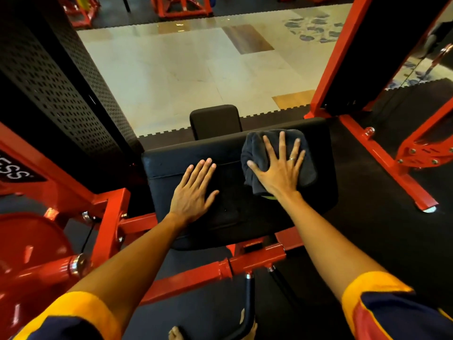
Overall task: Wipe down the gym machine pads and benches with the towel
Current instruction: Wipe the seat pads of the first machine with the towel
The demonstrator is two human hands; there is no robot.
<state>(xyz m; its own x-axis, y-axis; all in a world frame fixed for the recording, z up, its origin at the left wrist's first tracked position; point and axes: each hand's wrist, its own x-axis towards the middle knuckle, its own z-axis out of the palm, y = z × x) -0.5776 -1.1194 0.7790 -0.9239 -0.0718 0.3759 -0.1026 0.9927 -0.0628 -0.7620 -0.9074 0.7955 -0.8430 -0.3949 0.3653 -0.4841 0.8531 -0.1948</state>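
Two hands rest flat on the black pad (171, 165) in the head view. The right hand (278, 168), fingers splayed wide, presses the towel (255, 153) onto the pad's right half, gripping nothing. The left hand (193, 190) lies open and empty just beside it. Dark grey, bunched and soft, the towel looks light and should slide best under a flat palm.

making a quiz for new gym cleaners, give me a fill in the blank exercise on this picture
1. The right hand presses a dark ____ flat on the large black pad.
2. The left hand rests ____ on that pad, holding nothing.
3. The machine frame is painted ____.
4. A ring shows on the ____ hand.

Missing words: towel; flat; red; right
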